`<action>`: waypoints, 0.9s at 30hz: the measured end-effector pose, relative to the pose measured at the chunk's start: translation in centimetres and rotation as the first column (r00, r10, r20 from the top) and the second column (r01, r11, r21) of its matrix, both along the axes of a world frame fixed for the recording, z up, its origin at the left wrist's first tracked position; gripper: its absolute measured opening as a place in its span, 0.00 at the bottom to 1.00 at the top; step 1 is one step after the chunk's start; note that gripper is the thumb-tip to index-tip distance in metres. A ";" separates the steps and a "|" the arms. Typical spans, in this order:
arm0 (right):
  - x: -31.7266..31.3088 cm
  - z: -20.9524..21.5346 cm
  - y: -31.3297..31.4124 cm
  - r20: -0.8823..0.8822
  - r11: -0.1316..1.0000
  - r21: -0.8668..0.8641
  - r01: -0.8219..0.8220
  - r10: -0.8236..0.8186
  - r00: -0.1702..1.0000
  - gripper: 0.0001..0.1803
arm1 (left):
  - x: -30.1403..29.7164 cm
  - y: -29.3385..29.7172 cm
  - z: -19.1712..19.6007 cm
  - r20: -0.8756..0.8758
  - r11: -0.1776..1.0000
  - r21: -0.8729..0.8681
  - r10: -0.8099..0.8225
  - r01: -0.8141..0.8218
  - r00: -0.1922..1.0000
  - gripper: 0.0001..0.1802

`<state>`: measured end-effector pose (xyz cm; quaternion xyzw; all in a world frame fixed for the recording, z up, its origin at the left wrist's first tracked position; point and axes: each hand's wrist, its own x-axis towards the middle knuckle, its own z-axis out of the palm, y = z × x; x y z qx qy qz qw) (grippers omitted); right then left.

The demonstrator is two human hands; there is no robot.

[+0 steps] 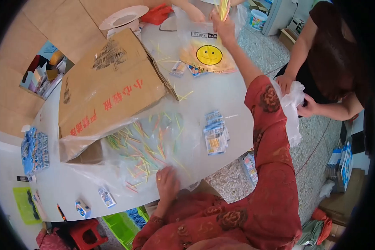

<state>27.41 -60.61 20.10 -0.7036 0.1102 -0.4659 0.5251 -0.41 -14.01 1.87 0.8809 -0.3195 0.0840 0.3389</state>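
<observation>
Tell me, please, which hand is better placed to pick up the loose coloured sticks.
Probably the left: the left hand is right beside the loose coloured sticks, while the right hand is stretched far forward, occupied with a yellowish bundle.

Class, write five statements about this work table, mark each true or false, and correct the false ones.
1. The right hand holds a bundle of yellow sticks. True.
2. A stack of blue-and-white packets lies right of the cardboard box. True.
3. The left hand is inside the cardboard box. False: it is at the table's near edge, by the loose sticks.
4. The wearer's right sleeve is plain blue. False: it is red with flowers.
5. The plastic bag bears a yellow smiley. True.
</observation>
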 end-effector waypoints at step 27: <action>8.0 -8.1 -14.6 -0.423 0.558 -0.829 -0.036 -0.585 0.692 0.19 | 0.0 0.0 0.9 -0.101 0.991 0.130 0.016 -0.003 0.995 0.22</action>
